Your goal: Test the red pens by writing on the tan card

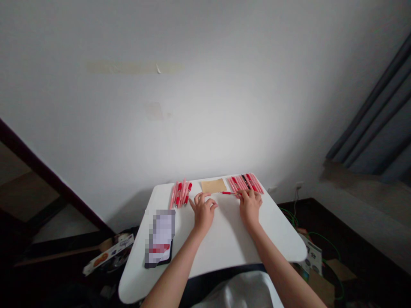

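Pinched in the fingers of my right hand (250, 207) is a slim pen with a red grip (226, 193), lying sideways with its tip toward the left. My left hand (204, 211) hovers over or rests on the white table, its fingers bent and spread apart, with no object plainly seen in it. Just beyond both hands lies a tan piece of paper or card (213, 186). A loose pile of pink and red pens (180, 194) is to the left of my left hand. Beyond my right hand, more pens (245, 183) lie side by side in a row, a black one among them.
A phone (160, 237), partly blurred out, lies on the left part of the white table (224, 248). The table's far edge is close to a pale wall (224, 107). Boxes and clutter (111, 252) are on the floor at the left; green cable (334, 244) is at the right.
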The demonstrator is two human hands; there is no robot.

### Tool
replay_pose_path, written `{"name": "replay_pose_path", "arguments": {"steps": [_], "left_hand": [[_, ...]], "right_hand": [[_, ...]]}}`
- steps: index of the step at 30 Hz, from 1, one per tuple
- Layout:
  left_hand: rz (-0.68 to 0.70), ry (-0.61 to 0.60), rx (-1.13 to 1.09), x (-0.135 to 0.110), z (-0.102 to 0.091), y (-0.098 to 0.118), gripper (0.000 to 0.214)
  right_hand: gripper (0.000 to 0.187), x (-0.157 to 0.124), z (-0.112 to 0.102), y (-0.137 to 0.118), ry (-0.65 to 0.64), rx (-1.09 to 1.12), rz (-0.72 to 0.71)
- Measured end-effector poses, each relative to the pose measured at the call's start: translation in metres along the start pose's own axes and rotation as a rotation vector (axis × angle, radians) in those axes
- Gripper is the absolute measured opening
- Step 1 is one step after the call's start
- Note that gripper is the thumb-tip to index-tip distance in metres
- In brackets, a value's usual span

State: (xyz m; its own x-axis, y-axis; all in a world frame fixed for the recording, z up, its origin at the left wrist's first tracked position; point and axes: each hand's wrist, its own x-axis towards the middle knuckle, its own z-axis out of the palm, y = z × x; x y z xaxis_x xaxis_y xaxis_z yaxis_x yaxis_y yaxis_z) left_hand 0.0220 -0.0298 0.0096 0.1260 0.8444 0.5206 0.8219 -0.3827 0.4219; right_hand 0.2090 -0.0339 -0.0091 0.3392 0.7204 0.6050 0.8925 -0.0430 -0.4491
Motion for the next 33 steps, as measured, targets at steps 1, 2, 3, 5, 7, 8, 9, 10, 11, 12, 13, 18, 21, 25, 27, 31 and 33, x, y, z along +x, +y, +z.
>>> {"name": "replay_pose_path", "arguments": {"steps": [1,2,3,5,7,8,9,10,11,12,13,18,21,25,27,31,33], "left_hand": [[-0.018,0.024,0.004,0.003,-0.001,-0.001,0.004],[-0.031,0.046,0.008,0.006,-0.002,-0.002,0.004],[-0.037,0.063,0.01,0.008,-0.002,-0.003,0.004],[-0.036,0.095,0.01,0.012,-0.001,-0.006,0.004],[-0.027,0.123,0.008,0.014,0.002,-0.009,0.004],[-0.023,0.134,0.006,0.014,0.003,-0.011,0.005],[-0.02,0.144,0.002,0.014,0.005,-0.012,0.006],[-0.018,0.152,-0.003,0.014,0.006,-0.013,0.007],[-0.018,0.16,-0.011,0.014,0.007,-0.014,0.008],[-0.016,0.166,-0.019,0.013,0.008,-0.015,0.008],[-0.014,0.17,-0.026,0.013,0.009,-0.017,0.008],[-0.022,0.168,-0.033,0.012,0.01,-0.021,0.007],[-0.021,0.162,-0.036,0.01,0.011,-0.021,0.008],[-0.02,0.154,-0.037,0.008,0.012,-0.022,0.008],[-0.022,0.15,-0.034,0.007,0.012,-0.021,0.008],[-0.022,0.136,-0.032,0.007,0.011,-0.02,0.007],[-0.027,0.133,-0.034,0.007,0.01,-0.019,0.006]], "right_hand": [[0.024,0.0,0.0,0.0,0.0,0.008,-0.003],[0.024,0.0,0.0,0.0,-0.002,0.017,-0.007],[0.025,0.0,0.0,0.0,-0.003,0.026,-0.011],[0.025,0.0,0.0,0.0,-0.005,0.046,-0.022],[0.025,0.0,-0.001,0.0,-0.006,0.063,-0.035],[0.025,0.0,-0.001,0.0,-0.006,0.069,-0.041],[0.025,0.0,-0.001,0.001,-0.005,0.073,-0.047],[0.024,0.0,-0.001,0.001,-0.004,0.078,-0.053],[0.024,0.0,0.0,0.001,-0.001,0.083,-0.058],[0.024,0.0,0.0,0.002,-0.001,0.089,-0.062],[0.023,0.0,0.001,0.002,-0.001,0.095,-0.066],[0.022,-0.001,0.005,0.005,-0.027,0.117,-0.099],[0.021,-0.001,0.005,0.005,-0.051,0.096,-0.131],[0.021,-0.002,0.004,0.003,-0.067,0.075,-0.158],[0.021,-0.002,0.004,0.003,-0.07,0.073,-0.158],[0.021,-0.002,0.004,0.002,-0.081,0.067,-0.16],[0.02,-0.002,0.004,0.001,-0.084,0.064,-0.167]]}}
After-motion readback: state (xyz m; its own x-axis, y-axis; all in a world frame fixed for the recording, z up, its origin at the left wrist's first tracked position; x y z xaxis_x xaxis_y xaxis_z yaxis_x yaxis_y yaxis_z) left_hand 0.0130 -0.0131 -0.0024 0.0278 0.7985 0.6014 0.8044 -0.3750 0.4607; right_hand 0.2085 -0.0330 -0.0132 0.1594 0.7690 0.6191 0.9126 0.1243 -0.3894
